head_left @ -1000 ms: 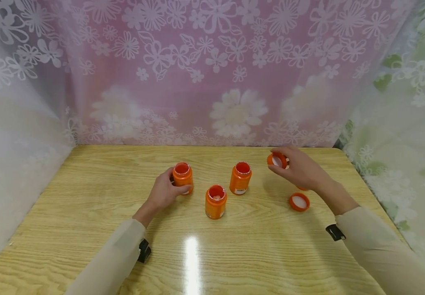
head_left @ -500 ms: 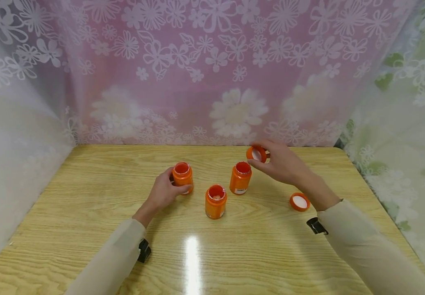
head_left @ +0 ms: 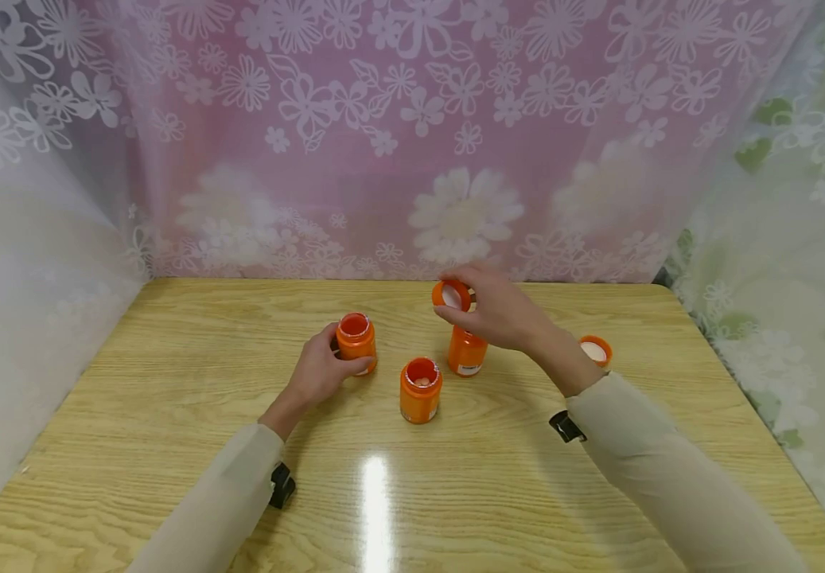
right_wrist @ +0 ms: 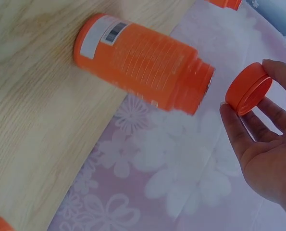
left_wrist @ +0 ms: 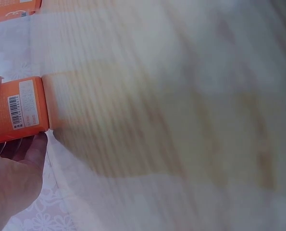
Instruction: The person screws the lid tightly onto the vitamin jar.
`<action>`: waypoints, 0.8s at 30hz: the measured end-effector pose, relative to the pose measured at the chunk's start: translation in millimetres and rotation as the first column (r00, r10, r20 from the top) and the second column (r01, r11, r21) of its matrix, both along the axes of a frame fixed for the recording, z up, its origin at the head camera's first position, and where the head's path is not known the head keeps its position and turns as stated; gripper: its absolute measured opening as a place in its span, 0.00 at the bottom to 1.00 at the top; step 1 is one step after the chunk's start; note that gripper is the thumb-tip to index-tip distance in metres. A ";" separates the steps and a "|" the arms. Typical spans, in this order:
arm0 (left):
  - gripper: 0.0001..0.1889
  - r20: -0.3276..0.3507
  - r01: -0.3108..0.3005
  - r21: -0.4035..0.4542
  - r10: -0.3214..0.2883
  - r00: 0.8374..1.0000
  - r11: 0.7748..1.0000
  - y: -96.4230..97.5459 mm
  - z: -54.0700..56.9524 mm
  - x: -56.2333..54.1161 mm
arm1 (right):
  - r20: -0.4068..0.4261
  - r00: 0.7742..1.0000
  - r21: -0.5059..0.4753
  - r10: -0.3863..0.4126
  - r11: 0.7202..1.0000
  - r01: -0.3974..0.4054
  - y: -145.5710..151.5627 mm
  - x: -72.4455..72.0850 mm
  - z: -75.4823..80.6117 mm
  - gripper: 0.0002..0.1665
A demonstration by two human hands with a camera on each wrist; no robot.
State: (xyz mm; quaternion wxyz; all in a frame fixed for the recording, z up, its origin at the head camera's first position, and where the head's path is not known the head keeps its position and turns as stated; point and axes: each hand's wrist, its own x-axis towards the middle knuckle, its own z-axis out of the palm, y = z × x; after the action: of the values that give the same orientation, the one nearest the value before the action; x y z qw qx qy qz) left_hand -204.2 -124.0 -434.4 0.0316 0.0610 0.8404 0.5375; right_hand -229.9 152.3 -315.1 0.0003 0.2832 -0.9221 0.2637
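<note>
My left hand (head_left: pixel 317 369) grips an open orange bottle (head_left: pixel 357 344) standing on the table at left of centre. In the left wrist view, its barcode label shows on the orange side (left_wrist: pixel 21 107). An orange cap (head_left: pixel 451 296) with a white inner face is pinched between the thumb and fingers of my right hand (head_left: pixel 500 309). The cap is tilted, its inside turned toward the head camera. Under it stands a second orange bottle (head_left: pixel 466 355), its mouth hidden by the hand in the head view. The right wrist view shows the cap (right_wrist: pixel 248 89) apart from that bottle's neck (right_wrist: pixel 195 89).
A third uncapped orange bottle (head_left: pixel 421 391), with something pale inside, stands nearer between the other two. Another orange cap (head_left: pixel 595 351) lies inside-up to the right, partly behind the right forearm. A floral curtain (head_left: pixel 412 143) hangs along the table's back edge.
My right hand has carried the cap leftward from the table's right side to above the second bottle. The left hand and its bottle have stayed in place.
</note>
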 end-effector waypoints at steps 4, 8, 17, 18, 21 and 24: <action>0.31 0.006 -0.003 0.004 0.003 1.000 1.000 -0.6 -0.7 0.4 | 0.008 1.000 -0.001 0.025 1.000 -0.025 -12.2 -5.6 -4.2 0.29; 0.32 0.006 -0.006 0.005 0.006 1.000 1.000 0.0 -1.0 -0.2 | 0.032 0.999 0.007 0.035 0.999 -0.035 -22.0 -11.2 -6.4 0.29; 0.31 -0.009 0.001 0.021 -0.001 1.000 1.000 0.2 -1.8 -1.4 | 0.067 0.996 0.003 0.051 0.999 -0.051 -41.5 -19.5 -12.2 0.29; 0.31 -0.009 0.000 0.022 0.000 1.000 1.000 0.1 -1.8 -1.5 | 0.067 0.996 0.005 0.050 0.999 -0.051 -43.6 -19.9 -12.9 0.29; 0.31 -0.004 -0.006 0.018 0.006 1.000 1.000 -0.4 -1.9 -1.9 | 0.077 0.995 -0.009 0.058 0.998 -0.057 -49.6 -21.5 -14.6 0.29; 0.31 -0.003 -0.004 0.007 0.004 1.000 1.000 -0.7 -1.8 -2.1 | 0.084 0.994 -0.017 0.070 0.998 -0.068 -55.1 -23.1 -17.3 0.28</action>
State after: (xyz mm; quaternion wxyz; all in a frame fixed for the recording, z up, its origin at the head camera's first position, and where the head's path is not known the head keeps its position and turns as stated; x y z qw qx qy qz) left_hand -206.3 -124.7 -436.2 0.0290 0.0605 0.8386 0.5406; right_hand -253.0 97.2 -332.4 -0.0457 0.3035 -0.9090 0.2819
